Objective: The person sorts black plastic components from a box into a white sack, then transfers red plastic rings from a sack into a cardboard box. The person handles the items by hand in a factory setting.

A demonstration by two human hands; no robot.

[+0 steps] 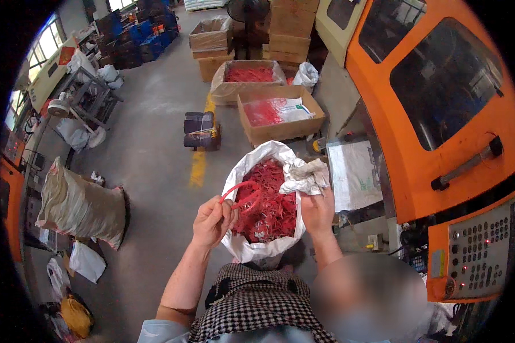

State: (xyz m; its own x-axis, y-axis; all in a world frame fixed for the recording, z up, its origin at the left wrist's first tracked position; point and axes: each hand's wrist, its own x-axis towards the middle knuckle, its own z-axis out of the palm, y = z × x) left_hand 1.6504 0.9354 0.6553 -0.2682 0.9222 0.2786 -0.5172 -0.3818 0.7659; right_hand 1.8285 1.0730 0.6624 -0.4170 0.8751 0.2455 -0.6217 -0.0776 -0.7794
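Pinched in the fingers of my left hand [213, 222] is a thin red plastic ring [241, 185], held up over the near left part of an open white sack [238, 247]. Many red plastic scraps [267, 220] fill the sack, thin and tangled. My right hand [317, 212] is at the sack's right rim, with a crumpled whitish cloth [305, 177] bunched at its fingers. That cloth hides most of the fingers, and it overlaps the far right rim.
Beyond the sack stand a cardboard box [280, 133] and a lined box [226, 100], both with red pieces inside. An orange machine [377, 108] with a control panel [479, 251] lines the right. A full woven sack [83, 208] stands at left. Dark bundled blocks [200, 130] lie on the floor.
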